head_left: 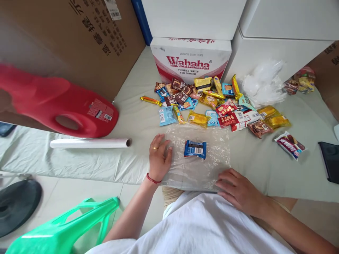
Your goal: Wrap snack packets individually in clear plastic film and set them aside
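Blue packet: a small wrapped snack [195,149] lies flat on the clear film, between our hands and touching neither, its long axis running nearly side to side

Clear film: a wrinkled see-through sheet [182,174] spreads in front of us on the cloth-covered surface [265,173], with only the blue packet on it

Left hand: our left hand [159,158] rests palm down at the film's left edge, fingers loosely spread and grasping nothing; the blue packet is just to their right, and this is the nearer hand

Right hand: our right hand [235,190] lies palm down at the film's near right corner, fingers relaxed and slightly bent, with no packet in them; the blue packet is beyond them and to their left

Snack pile: many wrapped snacks [198,119] lie loose beyond the film, with one purple-and-white packet [290,145] apart on the right

Carton: a white and red Wahaha box [190,65] stands behind the pile; we cannot see inside

Plastic bag: a crumpled clear bag [265,84] sits right of the carton; we cannot tell what it holds

Red jug: an opaque container [71,100] on our left, contents hidden, with a white roll [90,143] just on its near side
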Demonstrator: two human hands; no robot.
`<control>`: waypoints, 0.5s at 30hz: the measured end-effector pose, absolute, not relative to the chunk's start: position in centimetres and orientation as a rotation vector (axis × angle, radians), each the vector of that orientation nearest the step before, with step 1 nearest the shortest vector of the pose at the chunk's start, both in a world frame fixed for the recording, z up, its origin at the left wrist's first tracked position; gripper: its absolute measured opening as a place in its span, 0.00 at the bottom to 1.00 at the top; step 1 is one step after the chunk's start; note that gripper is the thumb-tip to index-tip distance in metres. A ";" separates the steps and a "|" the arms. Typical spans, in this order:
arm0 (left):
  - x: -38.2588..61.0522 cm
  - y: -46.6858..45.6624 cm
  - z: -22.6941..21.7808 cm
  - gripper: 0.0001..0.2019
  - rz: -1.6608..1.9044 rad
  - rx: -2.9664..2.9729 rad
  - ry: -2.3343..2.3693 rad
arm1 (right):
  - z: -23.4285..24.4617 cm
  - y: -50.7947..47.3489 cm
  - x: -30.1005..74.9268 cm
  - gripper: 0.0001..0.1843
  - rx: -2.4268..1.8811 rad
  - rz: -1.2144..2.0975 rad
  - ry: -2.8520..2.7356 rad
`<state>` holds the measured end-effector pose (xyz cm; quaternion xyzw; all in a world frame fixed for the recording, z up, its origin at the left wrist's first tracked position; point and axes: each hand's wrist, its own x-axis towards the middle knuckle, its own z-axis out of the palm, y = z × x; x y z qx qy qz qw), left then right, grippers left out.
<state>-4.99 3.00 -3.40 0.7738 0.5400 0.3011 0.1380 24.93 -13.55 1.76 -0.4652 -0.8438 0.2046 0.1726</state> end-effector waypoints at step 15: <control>-11.7 1.4 -1.8 0.36 0.417 2.763 0.512 | -1.9 -15.6 24.9 0.10 -1.418 0.485 -2.171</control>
